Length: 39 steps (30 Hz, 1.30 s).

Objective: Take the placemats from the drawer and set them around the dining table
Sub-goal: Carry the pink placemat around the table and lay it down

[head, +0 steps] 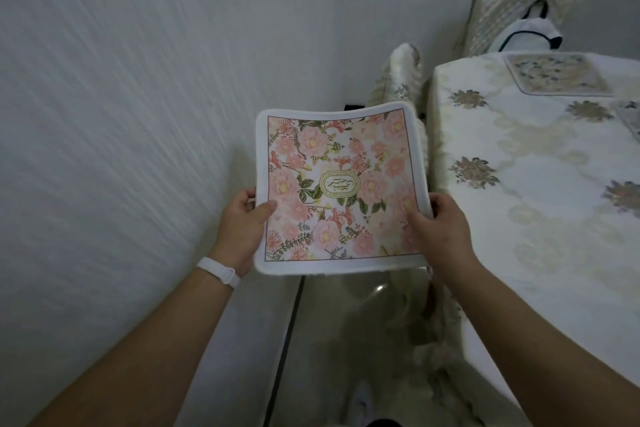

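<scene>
A square placemat (pixel 337 187) with pink flowers, a white border and a gold oval emblem hangs flat in the air between the wall and the table. My left hand (pixel 242 229) grips its left edge, thumb on top. My right hand (pixel 440 229) grips its right edge the same way. The dining table (pixel 540 204), under a cream floral cloth, lies to the right. On its far end rests a second placemat (pixel 557 78) with a muted flower print. The corner of another mat (pixel 632 118) shows at the right edge.
A white textured wall (pixel 121 114) fills the left side. A chair with a cream fringed cover (pixel 401 80) stands at the table's near corner, another chair (pixel 512 17) with a white bag behind the far end. Glossy floor (pixel 346 322) runs below the mat.
</scene>
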Available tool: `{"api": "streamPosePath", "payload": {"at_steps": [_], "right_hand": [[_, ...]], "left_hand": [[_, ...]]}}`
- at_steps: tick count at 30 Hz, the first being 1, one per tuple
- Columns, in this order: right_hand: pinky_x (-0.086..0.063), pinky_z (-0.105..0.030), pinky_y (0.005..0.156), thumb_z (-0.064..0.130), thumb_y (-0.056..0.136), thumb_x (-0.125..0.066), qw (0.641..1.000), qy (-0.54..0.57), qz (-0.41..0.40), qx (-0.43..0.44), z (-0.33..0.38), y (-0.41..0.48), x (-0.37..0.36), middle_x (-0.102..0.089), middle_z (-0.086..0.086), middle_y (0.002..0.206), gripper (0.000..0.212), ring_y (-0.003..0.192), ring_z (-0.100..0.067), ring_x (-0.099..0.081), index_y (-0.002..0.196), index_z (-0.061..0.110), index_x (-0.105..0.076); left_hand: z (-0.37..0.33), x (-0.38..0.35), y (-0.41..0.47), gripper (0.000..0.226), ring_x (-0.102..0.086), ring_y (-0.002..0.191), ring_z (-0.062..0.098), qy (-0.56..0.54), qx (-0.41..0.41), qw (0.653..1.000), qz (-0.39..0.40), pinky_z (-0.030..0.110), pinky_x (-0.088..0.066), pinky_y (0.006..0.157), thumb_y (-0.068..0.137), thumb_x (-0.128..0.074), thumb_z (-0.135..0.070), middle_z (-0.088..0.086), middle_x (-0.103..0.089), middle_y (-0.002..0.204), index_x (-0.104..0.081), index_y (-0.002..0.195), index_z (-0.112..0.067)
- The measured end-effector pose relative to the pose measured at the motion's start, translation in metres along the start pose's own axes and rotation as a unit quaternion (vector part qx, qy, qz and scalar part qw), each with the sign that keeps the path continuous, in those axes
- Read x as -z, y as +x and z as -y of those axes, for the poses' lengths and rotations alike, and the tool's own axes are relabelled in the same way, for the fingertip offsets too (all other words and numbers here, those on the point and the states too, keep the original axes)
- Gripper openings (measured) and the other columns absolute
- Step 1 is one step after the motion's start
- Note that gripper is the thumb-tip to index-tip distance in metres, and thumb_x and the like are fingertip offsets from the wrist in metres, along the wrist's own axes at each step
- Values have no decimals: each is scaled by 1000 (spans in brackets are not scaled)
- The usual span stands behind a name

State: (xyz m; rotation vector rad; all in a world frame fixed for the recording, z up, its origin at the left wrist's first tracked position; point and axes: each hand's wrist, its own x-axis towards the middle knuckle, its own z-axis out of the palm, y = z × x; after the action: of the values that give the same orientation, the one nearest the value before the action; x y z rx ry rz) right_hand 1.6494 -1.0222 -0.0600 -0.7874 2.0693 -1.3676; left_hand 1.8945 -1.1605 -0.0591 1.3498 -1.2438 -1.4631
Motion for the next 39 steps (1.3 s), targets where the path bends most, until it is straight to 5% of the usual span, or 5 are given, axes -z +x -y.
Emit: {"api": "streamPosePath", "payload": {"at_steps": [5,11,17,28,39], "right_hand": [[-56,-37,63,25,94,-63,999,-4,-47,-17,-4,35,21,-64,1,88,9,81,-22,-65,97,20,-56],[-58,-42,69,23,92,-62,993,7,-102,-60,-12,77,40,-64,1,91,7,81,-21,-64,95,24,-56],[-51,-29,62,19,93,-62,980,55,-167,-93,-18,125,58,-65,6,95,11,83,-13,-64,102,24,-59],[-51,-26,61,15,92,-62,910,84,-353,-200,-19,237,53,-66,3,97,13,84,-13,-66,103,20,-59],[-48,-25,60,12,91,-61,839,82,-475,-252,-5,230,55,-65,4,93,13,82,-13,-64,101,21,-59]], "left_hand": [[-18,-46,40,14,-72,82,30,26,-11,999,41,45,-59,70,90,-63,-7,14,-71,100,-61,103,-12],[-34,-105,86,13,-72,79,27,47,-36,992,109,39,-59,64,90,-63,-8,10,-70,96,-60,99,-16],[-41,-172,159,16,-71,88,35,42,-6,974,224,52,-58,75,89,-63,-6,17,-69,105,-60,103,-12],[-60,-341,330,15,-71,79,26,69,15,903,424,40,-59,68,88,-64,-1,4,-73,89,-62,94,-15],[-61,-426,341,13,-69,71,20,137,14,830,541,32,-56,59,89,-64,-5,7,-69,88,-62,100,-12]]}}
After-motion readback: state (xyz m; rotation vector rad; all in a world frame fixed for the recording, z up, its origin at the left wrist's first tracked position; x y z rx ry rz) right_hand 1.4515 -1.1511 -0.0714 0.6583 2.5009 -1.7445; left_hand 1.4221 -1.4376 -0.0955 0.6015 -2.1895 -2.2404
